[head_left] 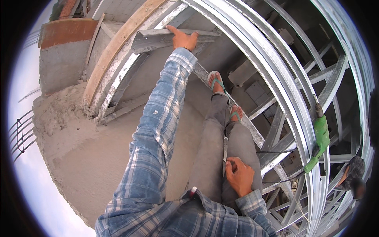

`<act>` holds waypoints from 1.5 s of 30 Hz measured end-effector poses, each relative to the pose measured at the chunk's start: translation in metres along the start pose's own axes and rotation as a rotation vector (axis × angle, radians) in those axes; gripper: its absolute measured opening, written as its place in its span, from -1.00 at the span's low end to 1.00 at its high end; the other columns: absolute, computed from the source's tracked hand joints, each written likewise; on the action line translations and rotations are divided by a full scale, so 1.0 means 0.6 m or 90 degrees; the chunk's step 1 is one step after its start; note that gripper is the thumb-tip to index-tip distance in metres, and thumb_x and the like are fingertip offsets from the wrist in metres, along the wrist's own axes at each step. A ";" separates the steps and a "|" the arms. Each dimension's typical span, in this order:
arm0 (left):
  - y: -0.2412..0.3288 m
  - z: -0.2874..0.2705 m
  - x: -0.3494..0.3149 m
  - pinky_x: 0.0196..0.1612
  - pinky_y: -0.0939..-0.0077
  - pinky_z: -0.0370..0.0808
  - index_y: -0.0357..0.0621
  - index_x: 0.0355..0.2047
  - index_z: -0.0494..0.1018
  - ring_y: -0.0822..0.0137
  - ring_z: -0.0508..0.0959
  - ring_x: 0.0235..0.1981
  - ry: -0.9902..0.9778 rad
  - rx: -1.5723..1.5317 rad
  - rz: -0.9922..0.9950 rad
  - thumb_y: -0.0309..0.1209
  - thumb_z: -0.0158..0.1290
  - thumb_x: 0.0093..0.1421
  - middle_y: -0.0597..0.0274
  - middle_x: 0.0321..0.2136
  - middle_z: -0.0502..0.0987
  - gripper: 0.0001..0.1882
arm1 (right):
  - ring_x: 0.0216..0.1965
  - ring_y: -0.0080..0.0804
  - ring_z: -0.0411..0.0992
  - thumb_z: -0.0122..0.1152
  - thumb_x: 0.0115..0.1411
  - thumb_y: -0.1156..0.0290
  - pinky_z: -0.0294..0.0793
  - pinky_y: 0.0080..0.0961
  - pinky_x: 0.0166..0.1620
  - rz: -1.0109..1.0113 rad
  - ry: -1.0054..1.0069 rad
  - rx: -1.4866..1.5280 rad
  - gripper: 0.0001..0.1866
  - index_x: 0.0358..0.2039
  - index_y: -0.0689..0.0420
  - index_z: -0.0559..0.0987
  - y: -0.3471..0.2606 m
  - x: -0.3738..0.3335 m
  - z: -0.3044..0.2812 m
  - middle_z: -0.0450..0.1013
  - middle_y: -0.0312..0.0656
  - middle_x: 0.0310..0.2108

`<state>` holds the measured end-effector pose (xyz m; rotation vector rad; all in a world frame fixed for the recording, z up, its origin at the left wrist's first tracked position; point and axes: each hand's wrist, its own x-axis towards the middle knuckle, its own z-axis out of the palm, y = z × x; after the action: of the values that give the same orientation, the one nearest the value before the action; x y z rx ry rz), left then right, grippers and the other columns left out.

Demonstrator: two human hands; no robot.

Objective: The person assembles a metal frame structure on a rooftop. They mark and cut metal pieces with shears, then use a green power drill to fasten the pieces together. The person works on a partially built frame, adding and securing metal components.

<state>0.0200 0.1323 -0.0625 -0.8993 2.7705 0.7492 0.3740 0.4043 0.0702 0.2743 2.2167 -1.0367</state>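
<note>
My left hand (pixel 184 40) reaches far forward and grips a short grey metal channel (pixel 152 40), its index finger stretched along the upper edge and its other fingers partly hidden. The channel lies across a long steel member (pixel 120 79) beside the wooden board. Close to my lap, over my thigh, my right hand (pixel 239 176) is closed, with curled fingers. A thin, pale strip (pixel 225 149) shows just beyond those fingertips, between my legs; whether it is in my grasp I cannot make out.
A green power drill (pixel 319 138) rests on the long metal rails (pixel 272 67) at right, above an open steel framework. A person's head (pixel 354 173) shows at lower right. The wooden board (pixel 114 51) borders the concrete slab (pixel 79 154); rebar (pixel 20 136) sticks out at far left.
</note>
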 end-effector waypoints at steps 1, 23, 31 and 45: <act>0.008 -0.001 -0.003 0.21 0.25 0.35 -0.39 0.34 -0.53 -0.15 0.49 0.05 -0.002 -0.008 0.013 -0.14 0.22 0.05 -0.30 -0.04 0.51 0.26 | -0.58 -0.17 0.51 0.21 0.15 0.25 0.47 -0.24 -0.44 0.018 -0.016 0.001 -0.85 -0.28 -0.07 0.62 -0.001 -0.001 -0.004 0.52 -0.27 -0.63; -0.176 -0.231 -0.509 -0.16 0.50 0.48 -0.22 -0.17 0.39 0.39 0.54 -0.28 -0.598 -0.379 0.008 -0.32 0.26 0.14 0.22 -0.31 0.53 -0.64 | 0.01 -0.20 0.44 0.28 -0.05 -0.40 0.38 -0.35 0.06 0.339 0.306 0.377 0.04 0.12 0.34 0.46 0.425 0.099 -0.431 0.48 0.04 -0.03; 0.053 -0.564 -0.595 -0.16 0.30 0.54 -0.08 -0.35 0.38 0.11 0.53 -0.08 -1.130 -0.278 0.532 -0.39 0.29 0.04 0.04 -0.08 0.48 -0.71 | -0.22 -0.33 0.54 0.50 -0.08 -0.09 0.52 -0.42 -0.16 0.225 0.346 0.529 -0.13 0.02 0.41 0.50 0.458 0.121 -0.436 0.55 -0.07 -0.15; 0.061 -0.632 -0.730 -0.22 0.20 0.59 -0.26 -0.43 0.52 0.05 0.58 -0.21 -0.999 0.183 0.708 -0.45 0.20 -0.04 0.04 -0.17 0.50 -0.84 | -0.22 -0.32 0.54 0.51 -0.02 0.05 0.55 -0.42 -0.20 0.065 0.540 0.517 -0.24 0.05 0.34 0.48 0.471 0.078 -0.410 0.52 -0.09 -0.10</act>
<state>0.3643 0.1950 0.4009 1.0332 1.5137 0.6058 0.3449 0.7708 -0.0170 1.3775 2.2639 -1.9824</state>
